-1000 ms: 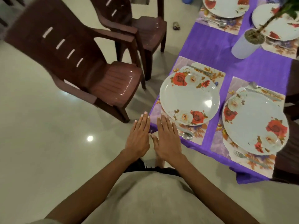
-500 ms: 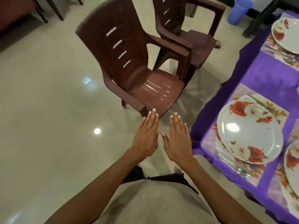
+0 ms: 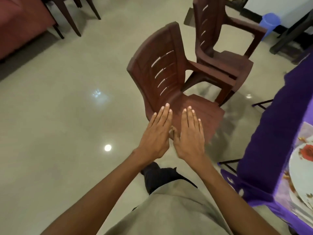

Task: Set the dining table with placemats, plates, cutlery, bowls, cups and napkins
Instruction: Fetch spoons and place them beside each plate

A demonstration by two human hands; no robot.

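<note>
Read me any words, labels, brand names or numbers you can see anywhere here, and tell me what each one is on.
None: nothing in this view carries readable text.
Near chair: only slots in the backrest, no lettering.
Floral plate: a rose pattern, no writing.
Purple tablecloth: pale marks near its lower corner are too blurred to tell whether they are text.
Blue bucket: no label shows.

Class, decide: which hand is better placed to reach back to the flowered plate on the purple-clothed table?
Probably the right hand: empty, fingers straight, nearer the flowered white plate at right. The left hand lies farther away.
</note>
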